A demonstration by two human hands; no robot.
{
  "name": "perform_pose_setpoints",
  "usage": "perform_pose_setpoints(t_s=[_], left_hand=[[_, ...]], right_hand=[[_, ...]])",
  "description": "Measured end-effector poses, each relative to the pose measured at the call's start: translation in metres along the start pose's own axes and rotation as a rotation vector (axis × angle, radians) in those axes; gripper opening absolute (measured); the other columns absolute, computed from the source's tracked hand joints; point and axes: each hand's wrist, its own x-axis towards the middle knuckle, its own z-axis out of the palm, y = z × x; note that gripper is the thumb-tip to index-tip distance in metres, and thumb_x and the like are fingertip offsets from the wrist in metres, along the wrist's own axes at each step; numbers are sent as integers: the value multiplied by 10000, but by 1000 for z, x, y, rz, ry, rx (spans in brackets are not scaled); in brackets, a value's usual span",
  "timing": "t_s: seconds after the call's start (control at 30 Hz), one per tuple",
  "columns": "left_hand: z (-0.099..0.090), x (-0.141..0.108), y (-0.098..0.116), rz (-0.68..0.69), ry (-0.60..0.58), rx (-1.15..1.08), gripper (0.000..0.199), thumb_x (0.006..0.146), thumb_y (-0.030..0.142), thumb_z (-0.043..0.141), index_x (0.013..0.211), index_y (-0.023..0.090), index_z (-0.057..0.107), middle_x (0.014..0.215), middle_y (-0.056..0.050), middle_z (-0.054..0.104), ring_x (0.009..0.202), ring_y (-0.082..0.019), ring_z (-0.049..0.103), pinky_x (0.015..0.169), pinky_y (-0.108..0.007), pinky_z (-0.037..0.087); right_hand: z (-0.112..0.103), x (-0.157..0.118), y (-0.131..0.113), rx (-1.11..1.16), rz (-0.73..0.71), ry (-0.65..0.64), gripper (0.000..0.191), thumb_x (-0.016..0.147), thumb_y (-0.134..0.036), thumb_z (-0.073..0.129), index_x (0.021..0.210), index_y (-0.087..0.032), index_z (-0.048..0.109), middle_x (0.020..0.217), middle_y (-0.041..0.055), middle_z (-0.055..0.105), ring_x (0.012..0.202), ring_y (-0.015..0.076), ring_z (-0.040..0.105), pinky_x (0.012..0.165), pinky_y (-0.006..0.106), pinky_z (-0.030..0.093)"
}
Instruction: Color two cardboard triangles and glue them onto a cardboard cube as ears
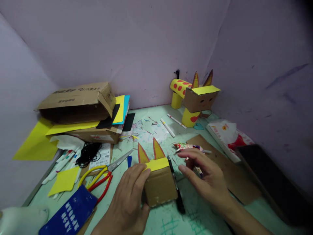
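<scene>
A small cardboard box (161, 186) with a yellow paper top stands upright at the front middle of the table. Two pointed yellow ears (158, 150) edged in red rise from its back. My left hand (129, 195) grips the box by its left side, thumb in front and fingers over the top edge. To the right of it, my right hand (207, 176) hovers with thumb and fingers apart, holding nothing. Between box and right hand lies a black pen (180, 200). A patterned tube (188, 147) lies just behind my right fingers, partly hidden.
At the back right stands a finished-looking cardboard animal (201, 99) with yellow, red-spotted body. Scissors (119, 161), a blue packet (69, 210), black cord (89, 153) and markers (56, 168) lie left, below a large open carton (75, 98). A dark phone-like slab (271, 182) sits right.
</scene>
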Motion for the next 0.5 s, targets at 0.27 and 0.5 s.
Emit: perform_pose_setpoints(t_s=[0.27, 0.5], left_hand=[[0, 1, 0, -2, -18, 4, 731, 680, 57, 462, 1376, 110, 242, 1364, -152, 345, 1303, -260, 297, 1067, -424, 341], [0, 4, 2, 30, -16, 25, 738, 672, 23, 450, 1376, 95, 239, 1377, -145, 317, 1312, -259, 263, 1098, -415, 265]], right_hand=[[2, 2, -4, 58, -63, -73, 235, 858, -95, 535, 1036, -231, 604, 1006, 34, 572, 769, 126, 561, 658, 240, 464], [12, -2, -8, 66, -37, -200, 297, 843, -126, 558, 1120, -230, 587, 1193, 82, 541, 869, 156, 597, 714, 283, 511]])
